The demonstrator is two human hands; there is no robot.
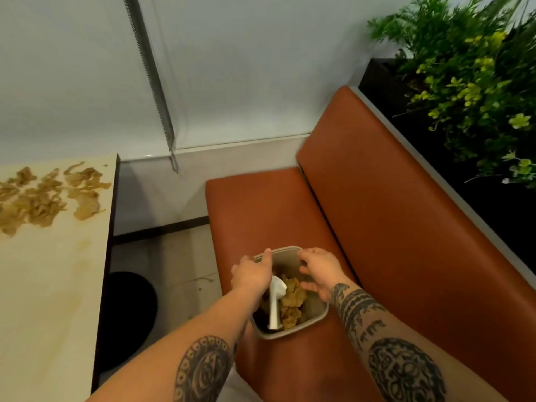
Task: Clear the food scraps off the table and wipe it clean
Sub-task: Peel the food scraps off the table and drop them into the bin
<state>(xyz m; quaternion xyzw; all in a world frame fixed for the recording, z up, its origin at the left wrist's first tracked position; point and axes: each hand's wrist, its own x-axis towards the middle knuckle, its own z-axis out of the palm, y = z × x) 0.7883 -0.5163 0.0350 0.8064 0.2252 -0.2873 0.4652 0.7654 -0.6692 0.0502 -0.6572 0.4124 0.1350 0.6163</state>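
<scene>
Illumination: even, diffuse indoor light, moderately bright; the source is not in view. The white wall [246, 68] at far reads brightest, without glare. A soft, broad sheen lies on the orange seat back [406, 213]. Shadows are weak, though the space under the right edge of the counter [58, 285] falls near black. Motion blur smears the plants [464, 82] at far right. The left grip [252, 274], right grip [317, 274] and container [314, 310] are slightly soft. Wide-angle distortion: the bead chain [153, 82] and the counter edge lean.
</scene>
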